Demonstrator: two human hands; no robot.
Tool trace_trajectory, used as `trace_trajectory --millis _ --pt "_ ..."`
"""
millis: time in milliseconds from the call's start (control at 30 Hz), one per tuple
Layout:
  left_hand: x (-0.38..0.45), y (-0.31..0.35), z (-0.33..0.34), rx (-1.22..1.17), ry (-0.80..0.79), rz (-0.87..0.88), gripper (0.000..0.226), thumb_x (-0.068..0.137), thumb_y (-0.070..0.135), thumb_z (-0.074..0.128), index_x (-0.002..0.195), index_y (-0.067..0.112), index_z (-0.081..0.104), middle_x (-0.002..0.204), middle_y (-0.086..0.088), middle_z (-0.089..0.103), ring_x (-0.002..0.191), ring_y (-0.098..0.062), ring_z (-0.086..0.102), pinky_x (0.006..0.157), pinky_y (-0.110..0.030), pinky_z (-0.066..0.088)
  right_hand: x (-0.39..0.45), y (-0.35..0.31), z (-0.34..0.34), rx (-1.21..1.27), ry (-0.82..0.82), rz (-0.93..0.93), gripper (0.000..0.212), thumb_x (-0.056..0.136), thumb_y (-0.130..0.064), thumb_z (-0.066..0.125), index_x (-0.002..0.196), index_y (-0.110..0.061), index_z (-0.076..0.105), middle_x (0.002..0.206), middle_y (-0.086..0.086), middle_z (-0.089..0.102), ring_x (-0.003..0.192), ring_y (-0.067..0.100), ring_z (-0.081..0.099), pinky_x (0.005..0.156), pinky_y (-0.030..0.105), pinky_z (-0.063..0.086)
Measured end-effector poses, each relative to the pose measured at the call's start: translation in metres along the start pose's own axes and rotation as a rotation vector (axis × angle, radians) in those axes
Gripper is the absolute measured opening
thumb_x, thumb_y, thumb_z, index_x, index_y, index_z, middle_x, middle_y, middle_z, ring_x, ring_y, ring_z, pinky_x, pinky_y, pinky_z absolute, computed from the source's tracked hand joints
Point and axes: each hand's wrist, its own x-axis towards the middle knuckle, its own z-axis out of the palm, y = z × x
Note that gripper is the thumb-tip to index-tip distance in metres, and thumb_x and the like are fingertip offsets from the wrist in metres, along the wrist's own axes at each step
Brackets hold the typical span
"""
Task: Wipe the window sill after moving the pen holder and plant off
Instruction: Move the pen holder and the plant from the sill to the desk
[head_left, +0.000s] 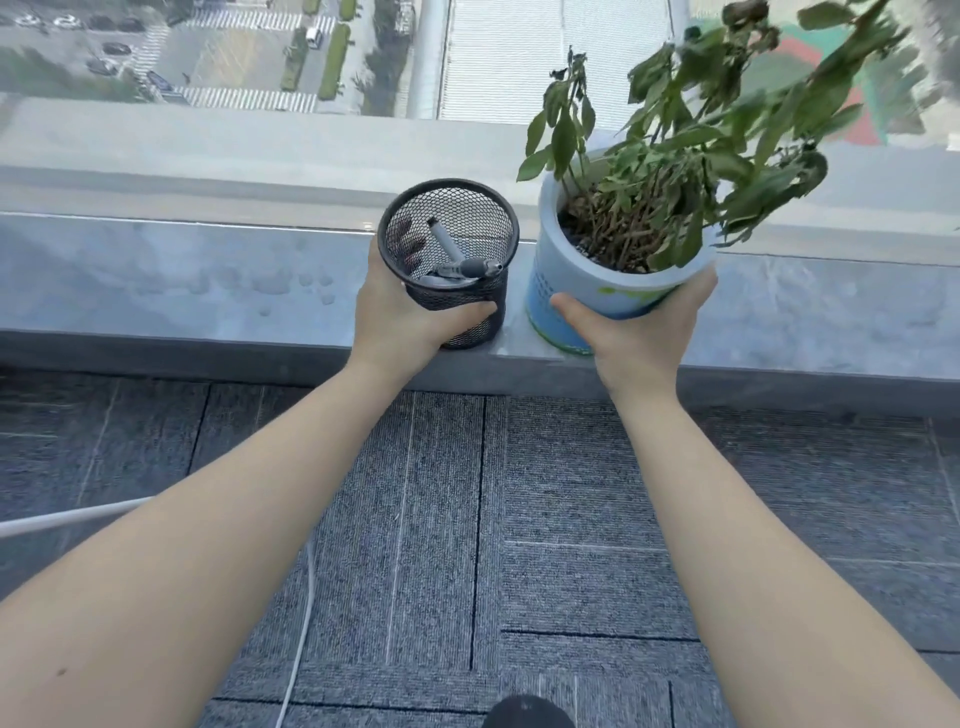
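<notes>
**Both hands gripping the sill's two objects**

The left hand (402, 306) is wrapping around the black mesh pen holder (451, 260), thumb across its near wall; the right hand (641, 325) is cupping the blue-white plant (618, 260) pot from its five o'clock side; both are tilting toward the person, seemingly so the window sill (182, 283) can be cleared for wiping; the holder is sitting at nine o'clock of the pot, just beside it; whether either base is touching the sill is unclear.

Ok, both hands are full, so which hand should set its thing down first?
Probably the left hand: its pen holder is small and upright. The right hand holds the bulkier, tilted plant pot.
</notes>
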Motion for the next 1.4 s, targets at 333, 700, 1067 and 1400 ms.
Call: trace_trajectory --millis 333,700,1067,1400 --pt "-0.051 0.082 -0.059 -0.073 0.046 -0.017 0.106 0.036 0.04 0.081 0.13 0.01 0.043 0.123 0.0 0.059 0.118 -0.014 0.055 0.107 -0.04 0.042 -0.039 -0.102 -0.019 0.087 -0.043 -0.027 0.098 0.047 -0.027 0.084 0.127 -0.004 0.032 0.12 -0.001 0.047 0.116 0.013 0.05 0.097 0.02 0.046" --pt "-0.179 0.329 -0.221 -0.096 0.176 -0.04 0.102 0.037 0.042 0.079 0.127 0.01 0.045 0.123 0.001 0.057 0.119 -0.015 0.053 0.107 -0.036 0.042 -0.113 -0.388 -0.069 0.109 -0.213 -0.115 0.085 0.047 -0.027 0.084 0.112 -0.017 0.029 0.11 -0.007 0.046 0.103 -0.005 0.051 0.09 0.013 0.047" --pt "-0.31 0.483 -0.343 -0.05 0.448 0.096 0.083 0.037 0.043 0.077 0.113 0.024 0.051 0.113 0.006 0.062 0.108 -0.007 0.058 0.103 -0.033 0.044 -0.188 -0.586 -0.091 0.216 -0.44 -0.244 0.09 0.042 -0.041 0.077 0.115 -0.012 0.032 0.108 -0.009 0.047 0.099 0.0 0.052 0.086 0.014 0.046" --pt "-0.526 0.527 -0.406 -0.069 0.877 0.007 0.099 0.032 0.041 0.079 0.122 0.015 0.047 0.118 0.005 0.058 0.114 -0.012 0.053 0.1 -0.028 0.041 -0.33 -0.687 -0.125 0.277 -0.858 -0.344 0.086 0.04 -0.043 0.074 0.113 -0.023 0.033 0.106 -0.01 0.051 0.101 0.007 0.054 0.085 0.022 0.048"
